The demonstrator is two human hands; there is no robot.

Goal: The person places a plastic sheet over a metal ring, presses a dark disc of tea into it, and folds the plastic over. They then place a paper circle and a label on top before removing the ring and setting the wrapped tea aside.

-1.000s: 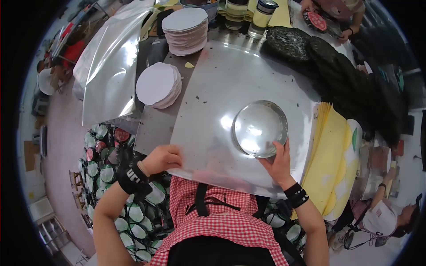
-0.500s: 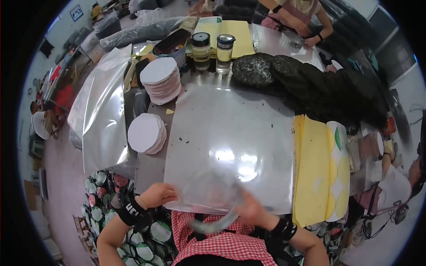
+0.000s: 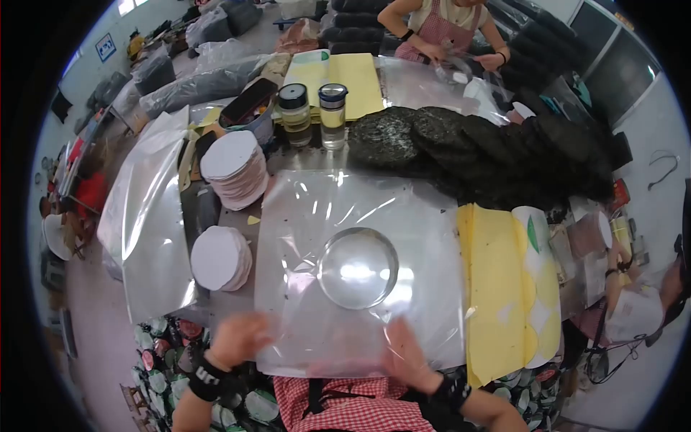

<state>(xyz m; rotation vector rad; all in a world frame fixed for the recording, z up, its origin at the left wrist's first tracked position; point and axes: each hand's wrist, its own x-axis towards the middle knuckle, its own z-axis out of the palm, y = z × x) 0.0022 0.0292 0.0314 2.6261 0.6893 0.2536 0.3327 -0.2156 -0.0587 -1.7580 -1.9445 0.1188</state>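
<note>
A clear round ring (image 3: 323, 282) lies flat on the stack of clear plastic sheets (image 3: 302, 216) in front of me. My right hand (image 3: 409, 356) is over the near edge of the sheets, below the ring and apart from it, with its fingers stretched forward and nothing in them. Beside the near left corner of the stack is my left hand (image 3: 243, 338), its fingers smeared by motion. Yellow paper sheets (image 3: 497, 295) lie along the right side of the stack. White paper discs (image 3: 218, 259) are piled to its left.
A taller pile of white discs (image 3: 234, 169) stands behind. Two lidded bottles (image 3: 294, 119) (image 3: 332, 119) stand near dark round seaweed-like sheets (image 3: 461, 147) at the back. Packaged discs (image 3: 155, 381) lie below left. One person (image 3: 439, 29) works opposite, another (image 3: 633, 309) at right.
The ring has gone from my right hand, near the front edge, onto the sheets. My right hand has let go of it. My left hand has moved off the sheets' corner. The view has shifted.
</note>
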